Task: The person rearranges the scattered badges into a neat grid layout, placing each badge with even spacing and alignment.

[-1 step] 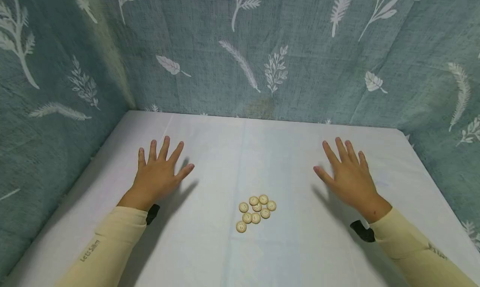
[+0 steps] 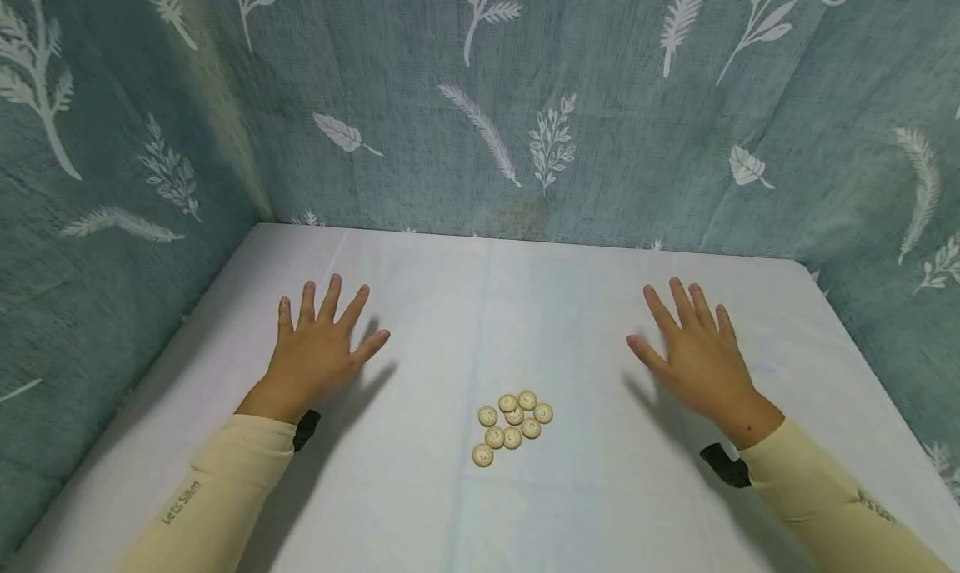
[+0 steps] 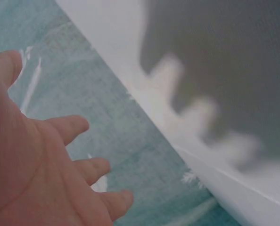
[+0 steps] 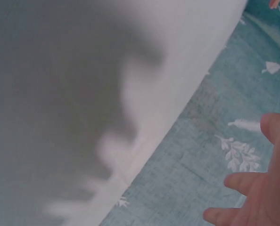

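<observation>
Sm round cream discs (image 2: 514,417) w/ tiny dk marks lie clustered approx midway across the wht table (image 2: 600,506), some overlapping. L hand (image 2: 311,356) & R hand (image 2: 703,363) hover either side, fingers straight & spread.

I read one piece of lettering on myself: the cream sleeve on my left forearm (image 2: 213,477) carries dark print (image 2: 182,502) that looks like "Let's Slim", the last letters a little smeared. The words run lengthwise along the arm, climbing at a slant toward my wrist, near the sleeve's outer side. On my right forearm, the matching sleeve (image 2: 813,490) bears a short line of dark characters (image 2: 875,505), also slanted along the arm, but it is too foreshortened and blurred for me to read. The round pale discs (image 2: 512,437) show fine marks on their faces, too small to make out.
</observation>
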